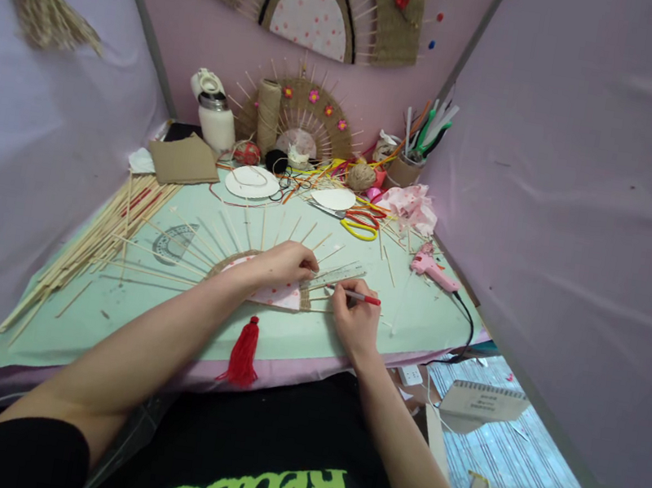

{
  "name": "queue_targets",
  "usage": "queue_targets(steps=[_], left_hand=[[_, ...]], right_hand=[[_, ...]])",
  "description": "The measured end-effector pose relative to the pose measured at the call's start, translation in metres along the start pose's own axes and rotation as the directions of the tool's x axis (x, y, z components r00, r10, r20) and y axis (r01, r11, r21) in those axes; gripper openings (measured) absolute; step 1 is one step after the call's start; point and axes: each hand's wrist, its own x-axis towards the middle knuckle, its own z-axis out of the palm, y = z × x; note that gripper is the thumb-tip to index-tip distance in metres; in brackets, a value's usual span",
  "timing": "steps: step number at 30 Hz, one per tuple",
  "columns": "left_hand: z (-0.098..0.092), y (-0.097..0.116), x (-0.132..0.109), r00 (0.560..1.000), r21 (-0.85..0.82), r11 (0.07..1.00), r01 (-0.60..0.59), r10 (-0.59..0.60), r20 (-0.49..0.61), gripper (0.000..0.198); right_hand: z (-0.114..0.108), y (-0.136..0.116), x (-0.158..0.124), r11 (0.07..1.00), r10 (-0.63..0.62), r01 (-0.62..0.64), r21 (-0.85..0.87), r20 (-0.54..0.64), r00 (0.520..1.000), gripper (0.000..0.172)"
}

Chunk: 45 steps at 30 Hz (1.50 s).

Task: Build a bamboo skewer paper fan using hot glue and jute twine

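Note:
A half-round fan (277, 296) lies flat on the table, its pink-dotted white centre edged with brown twine and thin sticks spreading outward. My left hand (289, 263) rests over the fan's right half, fingers curled and pressed down at the near end of a clear ruler (346, 274). The ruler lies slantwise across the right-hand sticks. Just to the right, my right hand (355, 315) is closed around a red pen (364, 298), its tip by the sticks beneath the ruler. A red tassel (245, 353) lies at the table's front edge.
Long bamboo sticks (87, 243) and a protractor (174, 243) lie left. Scissors (360, 223), white ovals (252, 182) and twine balls are behind the fan. A pink glue gun (434, 268) sits right, its cord over the edge. A white bottle (216, 115) stands at back left.

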Motion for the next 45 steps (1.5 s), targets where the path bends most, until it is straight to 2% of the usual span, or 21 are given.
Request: queue_targets(steps=[14,45], left_hand=[[-0.0011,0.0025,-0.0013,1.0,-0.009,1.0,0.002,-0.002,-0.011,0.023],[-0.0004,0.0006,0.0003,1.0,0.008,1.0,0.009,-0.009,0.003,0.024]], right_hand=[[-0.0007,0.0,-0.0003,1.0,0.003,-0.002,-0.025,0.032,0.999,0.012],[-0.001,-0.0014,0.0004,1.0,0.013,-0.013,-0.026,0.018,1.0,0.011]])
